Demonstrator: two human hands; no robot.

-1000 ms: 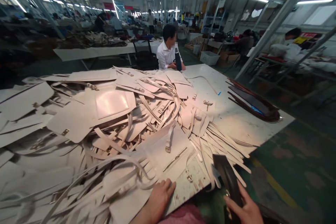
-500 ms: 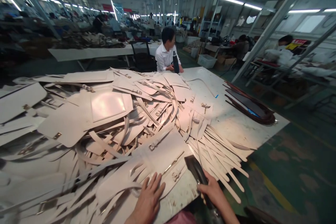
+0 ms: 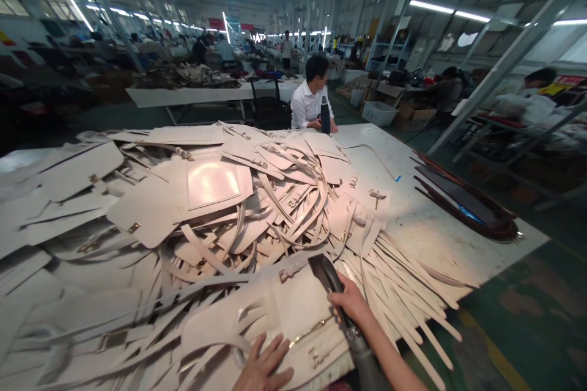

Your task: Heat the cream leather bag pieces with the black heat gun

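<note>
My right hand (image 3: 352,300) is wrapped round a black handheld tool (image 3: 326,275) with a wide flat nozzle. The nozzle hangs over a pale leather bag piece (image 3: 293,299) that has buckles and a metal zip. My left hand (image 3: 265,366) lies with its fingers spread on the lower left part of the same piece. Around it is a large heap of pale leather pieces and straps (image 3: 211,220) with metal buckles.
Dark brown straps (image 3: 468,201) lie at the right of the white table (image 3: 431,244). Across the table sits a person in a white shirt (image 3: 305,104), beside a black bottle (image 3: 325,116). A white crate (image 3: 380,113) stands on the floor behind.
The tool in my right hand has moved forward and left over the bag piece. My left hand has stayed spread on the piece. The camera view has turned slightly left.
</note>
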